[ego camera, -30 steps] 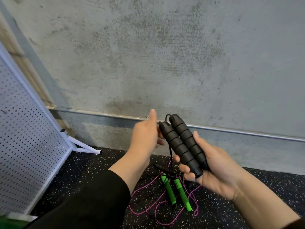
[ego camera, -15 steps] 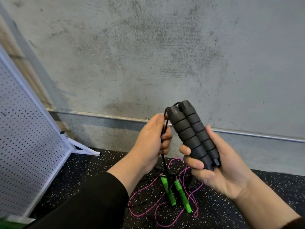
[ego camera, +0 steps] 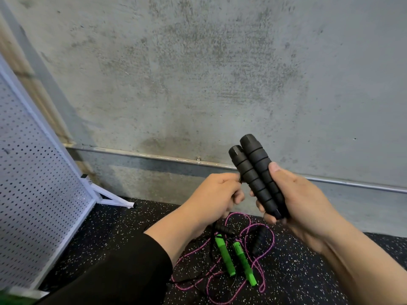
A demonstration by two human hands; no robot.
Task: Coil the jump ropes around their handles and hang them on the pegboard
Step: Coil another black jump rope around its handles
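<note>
My right hand (ego camera: 299, 201) grips two black foam jump-rope handles (ego camera: 255, 172) side by side, tilted up to the left. My left hand (ego camera: 217, 194) pinches the thin black rope (ego camera: 240, 179) right beside the handles, at their left. Below on the floor lie two green handles (ego camera: 224, 258) with a purple rope (ego camera: 253, 230) tangled around them. Two more black handles (ego camera: 259, 238) lie among the loops. The white pegboard (ego camera: 33, 194) stands at the left, leaning on its frame.
A grey concrete wall (ego camera: 198, 84) with a metal pipe (ego camera: 154, 156) along its base rises just ahead. The floor is black speckled rubber (ego camera: 297, 271). The pegboard's white foot (ego camera: 114, 200) sticks out onto the floor at the left.
My left hand closed on the black rope and dropped lower beside the handles. My right hand shifted the pair of handles up and to the right.
</note>
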